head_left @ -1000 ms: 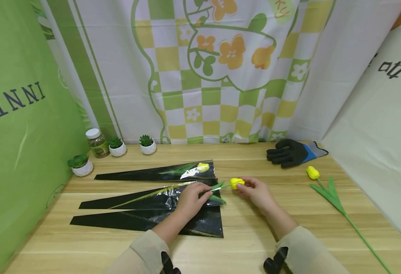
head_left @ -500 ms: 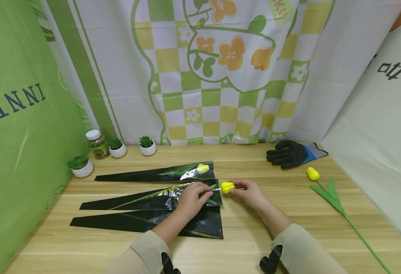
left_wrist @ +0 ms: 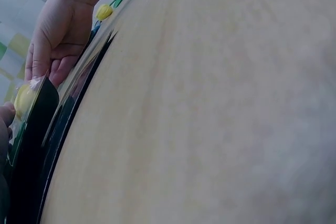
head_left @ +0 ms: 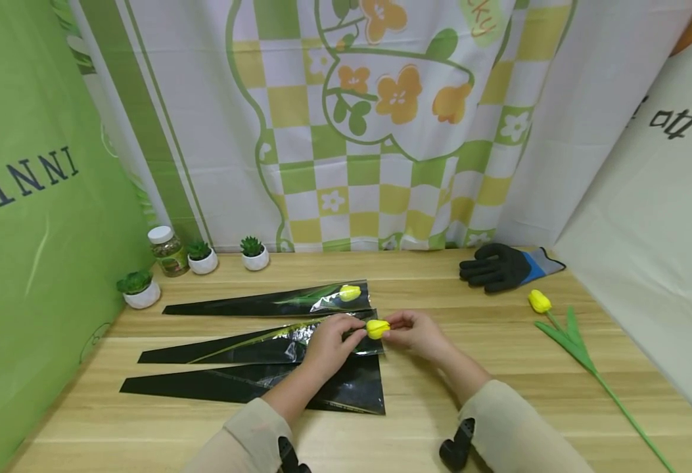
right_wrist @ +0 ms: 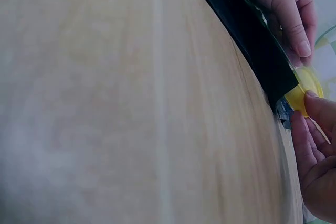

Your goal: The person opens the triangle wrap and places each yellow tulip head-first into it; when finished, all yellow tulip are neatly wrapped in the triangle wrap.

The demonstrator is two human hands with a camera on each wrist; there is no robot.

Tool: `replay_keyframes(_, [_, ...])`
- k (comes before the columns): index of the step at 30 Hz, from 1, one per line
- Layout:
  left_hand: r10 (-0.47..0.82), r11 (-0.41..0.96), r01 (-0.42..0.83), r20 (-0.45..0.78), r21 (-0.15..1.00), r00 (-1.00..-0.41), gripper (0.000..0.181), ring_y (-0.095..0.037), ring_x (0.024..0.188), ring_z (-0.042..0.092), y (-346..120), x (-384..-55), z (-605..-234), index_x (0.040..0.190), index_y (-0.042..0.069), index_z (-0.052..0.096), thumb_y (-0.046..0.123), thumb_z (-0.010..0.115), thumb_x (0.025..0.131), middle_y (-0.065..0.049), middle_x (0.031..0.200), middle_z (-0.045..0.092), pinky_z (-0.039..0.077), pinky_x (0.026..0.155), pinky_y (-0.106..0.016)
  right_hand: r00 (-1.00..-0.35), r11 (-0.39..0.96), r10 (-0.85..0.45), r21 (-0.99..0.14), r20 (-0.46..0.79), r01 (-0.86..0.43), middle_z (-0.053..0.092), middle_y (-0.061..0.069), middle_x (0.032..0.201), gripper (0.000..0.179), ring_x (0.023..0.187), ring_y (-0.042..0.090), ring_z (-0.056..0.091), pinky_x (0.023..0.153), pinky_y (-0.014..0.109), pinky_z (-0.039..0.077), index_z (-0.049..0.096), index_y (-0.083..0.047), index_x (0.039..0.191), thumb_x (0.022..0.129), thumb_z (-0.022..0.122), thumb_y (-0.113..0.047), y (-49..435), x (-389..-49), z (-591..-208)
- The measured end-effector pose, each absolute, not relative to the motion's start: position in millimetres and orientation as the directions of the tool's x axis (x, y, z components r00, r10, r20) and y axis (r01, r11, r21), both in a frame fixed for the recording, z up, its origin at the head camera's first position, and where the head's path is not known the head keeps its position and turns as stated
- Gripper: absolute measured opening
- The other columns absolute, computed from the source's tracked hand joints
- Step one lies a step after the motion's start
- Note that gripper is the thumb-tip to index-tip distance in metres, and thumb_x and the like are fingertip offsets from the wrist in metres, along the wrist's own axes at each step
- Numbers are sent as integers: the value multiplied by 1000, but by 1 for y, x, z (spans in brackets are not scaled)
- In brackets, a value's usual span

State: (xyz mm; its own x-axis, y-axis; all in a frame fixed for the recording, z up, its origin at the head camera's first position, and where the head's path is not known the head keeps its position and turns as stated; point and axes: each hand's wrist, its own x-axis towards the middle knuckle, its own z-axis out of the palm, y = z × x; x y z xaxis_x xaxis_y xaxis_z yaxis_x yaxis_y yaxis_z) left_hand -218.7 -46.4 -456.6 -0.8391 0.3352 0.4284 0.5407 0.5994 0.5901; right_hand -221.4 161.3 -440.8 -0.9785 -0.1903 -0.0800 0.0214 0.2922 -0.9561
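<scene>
In the head view a yellow artificial tulip point(head_left: 378, 329) lies at the wide mouth of the middle black flower sleeve point(head_left: 227, 347), its stem and leaves inside. My right hand point(head_left: 419, 336) pinches the bloom between thumb and fingers. My left hand point(head_left: 332, 345) grips the sleeve near its mouth, beside the bloom. The right wrist view shows the yellow bloom point(right_wrist: 297, 98) partly within the clear film, right fingertips on its end. In the left wrist view the bloom point(left_wrist: 23, 100) sits between both hands' fingers.
Behind lies a sleeve point(head_left: 251, 300) with a tulip inside; in front, another black sleeve point(head_left: 192, 384). A loose tulip point(head_left: 582, 355) lies right, below a black-and-blue glove point(head_left: 502, 268). Several small potted succulents point(head_left: 255, 255) and a jar point(head_left: 168, 251) stand at back left.
My right hand has moved left, sliding the tulip deeper into the middle sleeve; its leaves have gone in and the bloom has reached the mouth. The left hand has stayed in place.
</scene>
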Motion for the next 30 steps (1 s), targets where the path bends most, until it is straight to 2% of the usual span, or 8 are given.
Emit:
replay_keyframes(12, [326, 581, 542, 437, 607, -838, 15, -21, 102, 68, -46, -218, -456, 101, 12, 76, 21, 70, 91, -2, 105, 73, 55, 91, -40, -969, 422, -239, -906, -68, -40, 71, 13, 100, 27, 83, 8, 62, 75, 22, 54, 69, 4, 112, 88, 71, -7, 156, -230, -444])
replay_keyframes(19, [328, 573, 561, 459, 598, -825, 14, -20, 101, 68, -45, -218, -456, 100, 12, 77, 20, 71, 90, -2, 104, 74, 55, 89, -37, -969, 422, -236, -906, -70, -37, 71, 12, 96, 25, 81, 9, 63, 73, 23, 56, 70, 3, 110, 87, 72, -7, 151, -235, -450])
replay_keyframes(30, [332, 559, 567, 462, 605, -822, 15, -19, 100, 69, -45, -221, -459, 100, 12, 77, 21, 71, 90, -2, 103, 74, 57, 87, -36, -971, 431, -236, -900, -41, -67, 70, 12, 96, 27, 82, 8, 60, 71, 19, 51, 70, 3, 110, 86, 73, -9, 148, -236, -451])
